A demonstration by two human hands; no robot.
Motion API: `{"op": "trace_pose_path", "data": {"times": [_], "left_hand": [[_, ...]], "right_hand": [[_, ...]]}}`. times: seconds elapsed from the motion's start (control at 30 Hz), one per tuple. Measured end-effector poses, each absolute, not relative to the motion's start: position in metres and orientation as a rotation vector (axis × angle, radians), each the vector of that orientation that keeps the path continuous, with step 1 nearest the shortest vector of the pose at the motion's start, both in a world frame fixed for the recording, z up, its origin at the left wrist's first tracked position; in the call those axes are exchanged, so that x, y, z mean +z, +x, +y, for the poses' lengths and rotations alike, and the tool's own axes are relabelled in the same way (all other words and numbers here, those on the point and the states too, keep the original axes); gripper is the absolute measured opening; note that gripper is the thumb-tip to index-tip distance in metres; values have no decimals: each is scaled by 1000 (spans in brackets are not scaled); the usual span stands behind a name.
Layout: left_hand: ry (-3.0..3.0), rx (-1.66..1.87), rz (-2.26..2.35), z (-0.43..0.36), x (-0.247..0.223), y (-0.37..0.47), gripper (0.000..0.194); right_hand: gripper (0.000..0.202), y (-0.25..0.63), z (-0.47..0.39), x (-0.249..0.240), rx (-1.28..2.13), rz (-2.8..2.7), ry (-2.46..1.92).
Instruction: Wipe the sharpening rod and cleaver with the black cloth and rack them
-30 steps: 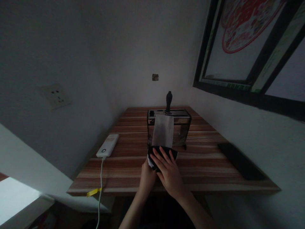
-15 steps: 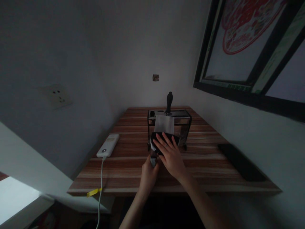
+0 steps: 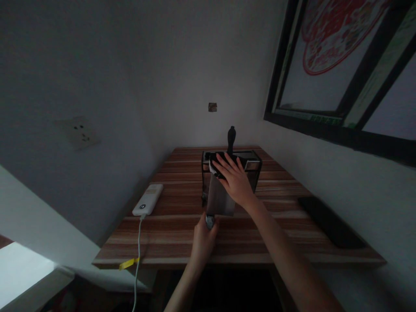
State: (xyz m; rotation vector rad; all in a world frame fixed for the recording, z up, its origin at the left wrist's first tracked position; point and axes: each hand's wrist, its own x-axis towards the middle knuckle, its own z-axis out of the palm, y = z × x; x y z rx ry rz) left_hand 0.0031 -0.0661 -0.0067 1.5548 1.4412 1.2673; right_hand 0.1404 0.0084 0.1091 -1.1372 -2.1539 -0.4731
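Near the middle of the wooden table (image 3: 182, 195), my left hand (image 3: 204, 236) is closed round the grey end of a handle (image 3: 210, 221). A broad pale blade or sheet (image 3: 221, 199) slants from there toward a metal rack (image 3: 255, 166). My right hand (image 3: 235, 177) lies with fingers spread on a black, white-edged object (image 3: 217, 165) at the upper part of the sheet, over the rack's front. An upright black knob or handle (image 3: 231, 136) rises behind that hand. Part of the rack is hidden by my right hand and the black object.
On the left lies a white power bank (image 3: 148, 199) with a white cable (image 3: 138, 255) running over the front edge, near a yellow tag (image 3: 128, 263). A flat black object (image 3: 329, 221) is at the right. Walls border the table; a framed picture (image 3: 325, 86) hangs at right.
My right hand and the black object have moved away from me, up to the rack's top. More of the pale sheet now shows between the hands. My left hand has hardly moved.
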Motion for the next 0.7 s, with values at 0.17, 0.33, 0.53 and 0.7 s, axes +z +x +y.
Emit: {"op": "trace_pose_path", "data": {"times": [0.17,0.33,0.53,0.7], "left_hand": [[1539,1282,1421,-67,-4,5,25],[1547,1283,1442,-66,-4,5,26],[1567,1282,1433,-67,-3,4,23],[1550,1288,1392,-66,-2,5,25]], "right_hand": [[52,141,15,114,-490,-2150,-1130],[53,139,11,110,-492,-2136,-1135],[54,136,-2,98,-464,-2148,-1152],[57,133,-25,78,-411,-2192,-1170]]}}
